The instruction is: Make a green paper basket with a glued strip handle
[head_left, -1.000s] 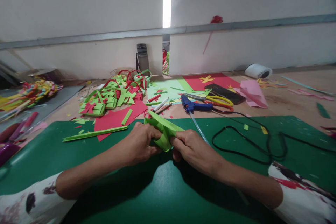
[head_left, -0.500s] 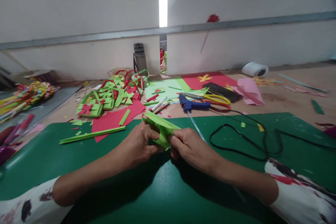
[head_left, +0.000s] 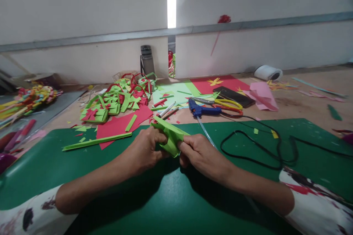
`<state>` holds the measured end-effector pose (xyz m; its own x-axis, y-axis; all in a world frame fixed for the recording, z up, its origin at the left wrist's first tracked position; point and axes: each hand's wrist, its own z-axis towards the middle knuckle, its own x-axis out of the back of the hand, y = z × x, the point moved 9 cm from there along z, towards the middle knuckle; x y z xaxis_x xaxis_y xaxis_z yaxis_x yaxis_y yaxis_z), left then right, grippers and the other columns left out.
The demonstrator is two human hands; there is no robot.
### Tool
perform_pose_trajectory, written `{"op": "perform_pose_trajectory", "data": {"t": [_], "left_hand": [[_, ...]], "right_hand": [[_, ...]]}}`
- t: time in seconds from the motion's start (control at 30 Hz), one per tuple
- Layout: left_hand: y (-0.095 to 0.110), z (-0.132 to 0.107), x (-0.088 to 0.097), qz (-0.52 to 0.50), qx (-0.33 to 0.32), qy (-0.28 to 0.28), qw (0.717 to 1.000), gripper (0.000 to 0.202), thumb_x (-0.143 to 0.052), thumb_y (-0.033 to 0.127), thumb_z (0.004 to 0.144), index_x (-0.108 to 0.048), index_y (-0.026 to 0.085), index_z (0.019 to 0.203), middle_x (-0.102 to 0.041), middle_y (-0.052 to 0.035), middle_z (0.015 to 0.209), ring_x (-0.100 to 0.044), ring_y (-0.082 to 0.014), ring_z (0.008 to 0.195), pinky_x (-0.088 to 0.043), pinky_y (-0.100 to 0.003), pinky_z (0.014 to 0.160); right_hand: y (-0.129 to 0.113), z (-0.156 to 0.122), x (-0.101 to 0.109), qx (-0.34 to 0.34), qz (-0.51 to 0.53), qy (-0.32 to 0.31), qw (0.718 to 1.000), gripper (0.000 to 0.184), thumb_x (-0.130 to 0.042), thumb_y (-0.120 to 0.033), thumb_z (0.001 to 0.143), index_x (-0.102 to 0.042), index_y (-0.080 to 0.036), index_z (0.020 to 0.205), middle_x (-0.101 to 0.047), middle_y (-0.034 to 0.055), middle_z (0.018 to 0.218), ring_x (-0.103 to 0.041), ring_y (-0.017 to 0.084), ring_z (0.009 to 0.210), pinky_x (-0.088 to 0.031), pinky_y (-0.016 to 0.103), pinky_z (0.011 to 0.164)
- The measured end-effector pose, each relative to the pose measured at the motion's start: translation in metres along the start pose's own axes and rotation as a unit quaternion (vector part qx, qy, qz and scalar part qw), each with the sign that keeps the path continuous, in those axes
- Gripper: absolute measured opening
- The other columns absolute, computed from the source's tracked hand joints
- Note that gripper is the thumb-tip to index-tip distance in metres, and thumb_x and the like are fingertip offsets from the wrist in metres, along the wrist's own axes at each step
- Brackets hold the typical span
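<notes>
The left sleeve (head_left: 41, 214) is white, printed with a near-black oval blotch and softer brownish-purple smudges. The right sleeve (head_left: 311, 205), also white, carries black streaks and a red patch. Both stop short of the wrists, leaving the forearms (head_left: 99, 180) and hands (head_left: 146, 148) bare.

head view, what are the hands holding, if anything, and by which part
A folded light-green paper piece: the left hand grips its left side, the right hand its right side.
</notes>
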<state>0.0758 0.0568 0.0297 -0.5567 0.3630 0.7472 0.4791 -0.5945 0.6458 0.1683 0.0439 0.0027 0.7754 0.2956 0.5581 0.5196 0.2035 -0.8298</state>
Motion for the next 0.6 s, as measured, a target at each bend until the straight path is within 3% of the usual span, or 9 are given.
{"op": "perform_pose_trajectory", "data": {"t": [0.07,0.17,0.23,0.3,0.33,0.43,0.5,0.6], "left_hand": [[0.003,0.001,0.008,0.015,-0.021,0.010,1.000,0.009,-0.060,0.019,0.080,-0.069,0.017,0.076,-0.064,-0.0031,0.081,-0.057,-0.0158,0.080,-0.044,-0.025,0.072],[0.006,0.003,0.011,0.112,-0.035,-0.025,0.993,0.017,-0.054,0.013,0.082,-0.065,0.016,0.070,-0.062,-0.0041,0.073,-0.056,-0.0160,0.074,-0.041,-0.026,0.067],[0.007,0.003,0.010,0.203,-0.031,-0.054,0.977,0.021,-0.052,0.010,0.082,-0.061,0.015,0.064,-0.060,-0.0050,0.070,-0.054,-0.0168,0.072,-0.038,-0.027,0.064],[0.008,0.003,0.007,0.250,-0.023,-0.083,0.965,0.019,-0.052,0.009,0.081,-0.058,0.015,0.064,-0.059,-0.0042,0.068,-0.053,-0.0163,0.069,-0.036,-0.026,0.061],[0.009,0.002,0.006,0.255,-0.020,-0.096,0.962,0.016,-0.052,0.010,0.081,-0.057,0.016,0.066,-0.058,-0.0034,0.069,-0.053,-0.0157,0.068,-0.035,-0.025,0.060],[0.014,-0.001,0.005,0.250,-0.032,-0.106,0.962,0.006,-0.055,0.011,0.079,-0.053,0.017,0.077,-0.058,-0.0016,0.072,-0.053,-0.0151,0.067,-0.034,-0.024,0.057],[0.016,-0.003,0.007,0.242,-0.044,-0.105,0.964,0.018,-0.059,0.013,0.076,-0.052,0.018,0.091,-0.060,-0.0016,0.079,-0.055,-0.0158,0.069,-0.034,-0.023,0.056],[0.016,-0.006,0.009,0.206,-0.052,-0.119,0.970,0.049,-0.064,0.014,0.071,-0.042,0.020,0.114,-0.062,-0.0019,0.089,-0.058,-0.0170,0.073,-0.037,-0.023,0.057]], "right_hand": [[0.001,-0.001,-0.001,-0.009,-0.006,-0.020,1.000,0.041,-0.035,-0.021,0.088,-0.056,-0.016,0.053,-0.062,0.0008,0.053,-0.056,0.010,0.049,-0.040,0.021,0.053],[-0.006,-0.005,-0.002,-0.006,-0.047,-0.049,0.998,0.040,-0.042,-0.027,0.088,-0.054,-0.016,0.052,-0.058,-0.0012,0.049,-0.051,0.009,0.046,-0.036,0.021,0.047],[-0.021,-0.008,0.005,0.037,-0.082,-0.024,0.996,0.029,-0.051,-0.027,0.084,-0.057,-0.016,0.058,-0.058,-0.0029,0.052,-0.049,0.009,0.047,-0.035,0.021,0.047],[-0.043,-0.013,0.013,0.129,-0.105,0.025,0.986,0.011,-0.057,-0.022,0.081,-0.061,-0.017,0.072,-0.062,-0.0027,0.063,-0.053,0.009,0.055,-0.038,0.020,0.052],[-0.055,-0.017,0.015,0.188,-0.117,0.048,0.974,0.004,-0.058,-0.019,0.081,-0.061,-0.017,0.080,-0.064,-0.0011,0.071,-0.056,0.011,0.063,-0.041,0.021,0.058],[-0.078,-0.030,0.012,0.336,-0.214,0.097,0.912,0.011,-0.052,-0.015,0.085,-0.059,-0.017,0.094,-0.066,0.0063,0.094,-0.058,0.018,0.095,-0.040,0.033,0.089],[-0.081,-0.032,0.006,0.364,-0.303,0.108,0.874,0.013,-0.050,-0.017,0.086,-0.058,-0.017,0.097,-0.065,0.0088,0.102,-0.050,0.023,0.113,-0.024,0.048,0.103],[-0.081,-0.027,0.001,0.364,-0.377,0.094,0.847,0.011,-0.052,-0.018,0.085,-0.058,-0.017,0.094,-0.066,0.0089,0.100,-0.041,0.026,0.123,-0.007,0.056,0.106]]}}
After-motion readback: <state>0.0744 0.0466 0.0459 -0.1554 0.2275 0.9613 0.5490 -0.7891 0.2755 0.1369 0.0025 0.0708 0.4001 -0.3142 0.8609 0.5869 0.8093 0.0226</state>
